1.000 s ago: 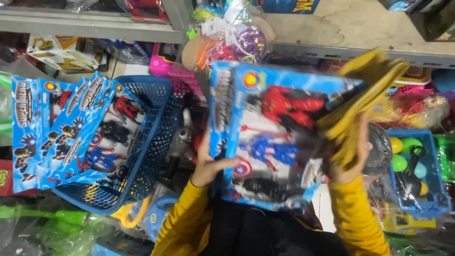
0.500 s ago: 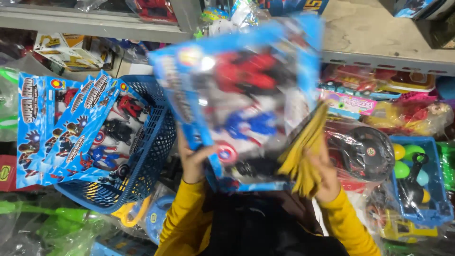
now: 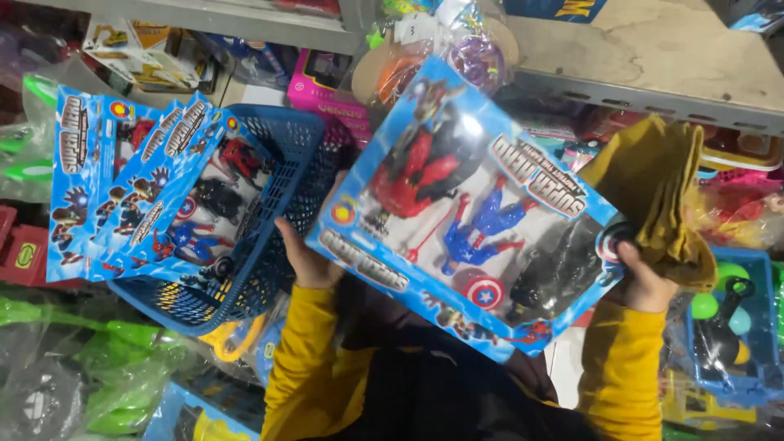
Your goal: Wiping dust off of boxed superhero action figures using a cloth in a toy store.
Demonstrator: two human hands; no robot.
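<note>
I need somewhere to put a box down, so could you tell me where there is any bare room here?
The only bare patch is the grey shelf top at upper right, above the mustard-yellow cloth. The blue plastic basket is packed with flat blue toy boxes, and bagged toys crowd everywhere else. Both hands hold the large blue action-figure box.

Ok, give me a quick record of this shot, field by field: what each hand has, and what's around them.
Left hand: grips the lower left edge of the blue action-figure toy box
Right hand: holds the box's right end, with a mustard-yellow cloth in the same hand
Box pose: tilted, clear window facing the camera
Left of the box: blue plastic basket holding more boxes of the same kind
Above: grey metal shelf
Sleeves: yellow
</note>
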